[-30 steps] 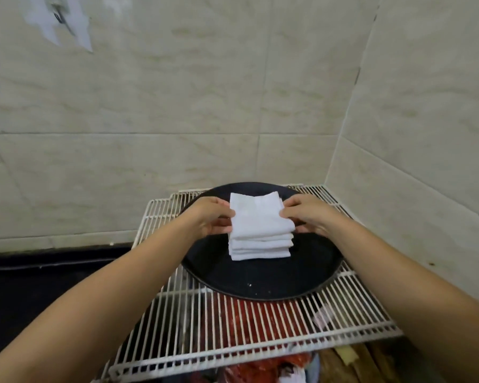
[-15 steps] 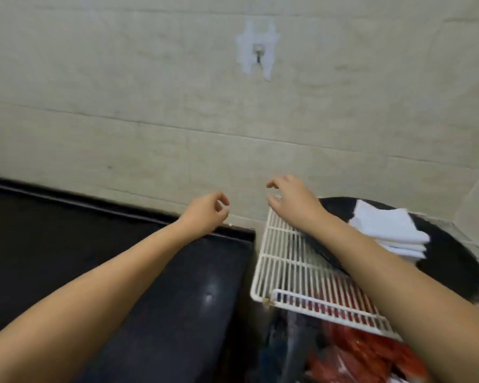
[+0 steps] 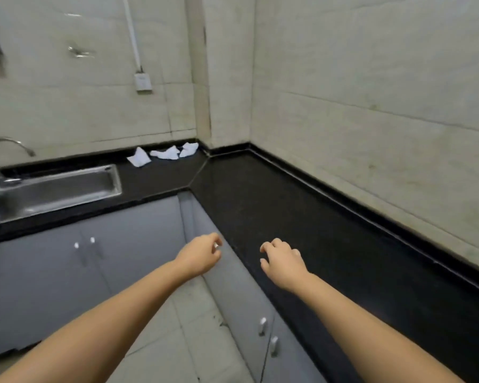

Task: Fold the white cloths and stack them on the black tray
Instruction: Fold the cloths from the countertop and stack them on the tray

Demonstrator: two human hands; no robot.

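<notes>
Black countertop [image 3: 302,217], steel sink [image 3: 56,189] — curved faucet [image 3: 3,150], grey cabinets [image 3: 100,244], wall socket [image 3: 143,82]

I am looking at a kitchen: a black L-shaped countertop [image 3: 288,217] under my right hand [image 3: 284,262], a steel sink [image 3: 53,189] with faucet [image 3: 3,150] far left, grey cabinets [image 3: 108,244] below.

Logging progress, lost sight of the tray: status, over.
Left hand and right hand empty, loosely curled. Three unfolded white cloths in far corner of black countertop. Tray out of view. Nothing in the way.
</notes>
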